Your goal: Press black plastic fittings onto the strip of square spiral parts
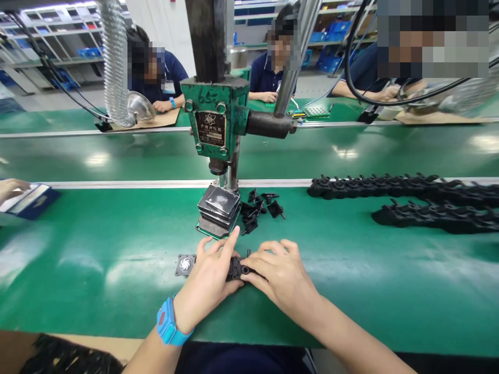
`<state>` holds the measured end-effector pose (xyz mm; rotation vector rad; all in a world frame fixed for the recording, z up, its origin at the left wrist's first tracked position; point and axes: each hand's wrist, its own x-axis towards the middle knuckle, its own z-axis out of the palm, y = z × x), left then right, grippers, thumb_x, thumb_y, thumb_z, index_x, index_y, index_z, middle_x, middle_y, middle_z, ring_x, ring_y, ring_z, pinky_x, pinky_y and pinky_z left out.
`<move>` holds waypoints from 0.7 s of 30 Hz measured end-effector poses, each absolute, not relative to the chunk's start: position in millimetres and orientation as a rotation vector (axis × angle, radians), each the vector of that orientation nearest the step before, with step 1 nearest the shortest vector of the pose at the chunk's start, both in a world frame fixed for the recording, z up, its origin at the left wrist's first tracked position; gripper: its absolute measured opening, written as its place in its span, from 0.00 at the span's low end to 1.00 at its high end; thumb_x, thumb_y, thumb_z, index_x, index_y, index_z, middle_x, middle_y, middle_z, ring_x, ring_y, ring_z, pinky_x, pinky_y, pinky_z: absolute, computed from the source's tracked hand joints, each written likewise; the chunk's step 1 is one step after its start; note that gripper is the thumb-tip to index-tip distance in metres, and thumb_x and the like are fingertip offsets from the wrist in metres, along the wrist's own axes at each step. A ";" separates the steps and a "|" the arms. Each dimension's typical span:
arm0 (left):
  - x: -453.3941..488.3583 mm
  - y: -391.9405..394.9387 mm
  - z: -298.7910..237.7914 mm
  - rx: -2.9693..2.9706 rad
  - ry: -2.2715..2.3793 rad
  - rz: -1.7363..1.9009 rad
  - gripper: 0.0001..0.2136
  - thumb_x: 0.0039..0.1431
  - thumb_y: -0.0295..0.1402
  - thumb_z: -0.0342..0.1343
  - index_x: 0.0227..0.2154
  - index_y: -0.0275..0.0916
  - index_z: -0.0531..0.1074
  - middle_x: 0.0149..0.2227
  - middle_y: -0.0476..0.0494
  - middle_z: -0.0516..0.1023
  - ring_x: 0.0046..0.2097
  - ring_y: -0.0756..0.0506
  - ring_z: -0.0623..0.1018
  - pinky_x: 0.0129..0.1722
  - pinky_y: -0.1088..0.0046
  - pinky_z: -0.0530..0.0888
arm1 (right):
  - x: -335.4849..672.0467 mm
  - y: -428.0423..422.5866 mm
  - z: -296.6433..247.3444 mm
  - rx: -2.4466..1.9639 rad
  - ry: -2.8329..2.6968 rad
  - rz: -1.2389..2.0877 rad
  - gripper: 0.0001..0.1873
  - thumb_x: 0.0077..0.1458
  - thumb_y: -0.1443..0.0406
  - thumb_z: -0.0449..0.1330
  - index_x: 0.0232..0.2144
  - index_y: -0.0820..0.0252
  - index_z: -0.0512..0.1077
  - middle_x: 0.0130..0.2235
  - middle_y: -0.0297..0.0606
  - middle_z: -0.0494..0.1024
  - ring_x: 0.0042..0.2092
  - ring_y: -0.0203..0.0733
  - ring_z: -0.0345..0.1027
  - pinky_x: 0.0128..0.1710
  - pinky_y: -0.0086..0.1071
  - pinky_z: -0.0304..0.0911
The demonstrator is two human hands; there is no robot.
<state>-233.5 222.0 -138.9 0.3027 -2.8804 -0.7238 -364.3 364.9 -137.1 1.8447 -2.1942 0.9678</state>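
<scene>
A green table (97, 249) runs across a factory line, a metal rail along its far edge. Near its front edge, the left hand (208, 280) and right hand (278, 272) pinch a small black part (236, 268) between their fingers. Just behind stands a green press (218, 117); open table lies on both sides.

A long green workbench (117, 270) ran across the room, split by metal rails (117, 184) into lanes, with glare from overhead light on its surface. Beyond its far edge stood metal shelves (58, 31) holding blue bins (331, 62). A ribbed silver hose (114, 62) hung at the left, and black cables (351, 78) looped at the right.
</scene>
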 end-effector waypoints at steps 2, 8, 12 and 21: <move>-233.9 222.6 -138.0 0.301 -2.881 -0.730 0.52 0.51 0.25 0.65 0.69 0.43 0.33 0.45 0.44 0.79 0.52 0.38 0.74 0.60 0.48 0.53 | -365.1 364.0 -131.9 1.882 -2.219 0.881 0.05 0.59 0.61 0.63 0.37 0.53 0.76 0.35 0.29 0.80 0.42 0.35 0.65 0.46 0.38 0.45; -235.0 222.6 -137.1 0.263 -2.893 -0.672 0.51 0.51 0.23 0.63 0.69 0.43 0.33 0.45 0.45 0.79 0.52 0.39 0.74 0.60 0.50 0.54 | -370.6 357.5 -121.1 2.031 -2.220 0.742 0.05 0.54 0.63 0.68 0.35 0.53 0.76 0.34 0.28 0.80 0.42 0.36 0.66 0.44 0.37 0.45; -235.7 222.9 -137.2 0.250 -2.902 -0.633 0.50 0.51 0.23 0.62 0.69 0.42 0.33 0.46 0.43 0.79 0.53 0.38 0.74 0.60 0.49 0.55 | -370.9 356.3 -120.1 2.039 -2.242 0.699 0.04 0.56 0.61 0.66 0.34 0.54 0.77 0.34 0.31 0.80 0.42 0.36 0.66 0.44 0.37 0.45; -239.4 222.1 -138.4 0.219 -2.920 -0.655 0.55 0.47 0.20 0.63 0.69 0.45 0.29 0.44 0.47 0.78 0.45 0.42 0.78 0.55 0.57 0.66 | -372.6 357.3 -123.8 2.038 -2.294 0.747 0.05 0.54 0.63 0.67 0.35 0.54 0.77 0.34 0.29 0.79 0.39 0.33 0.67 0.44 0.36 0.45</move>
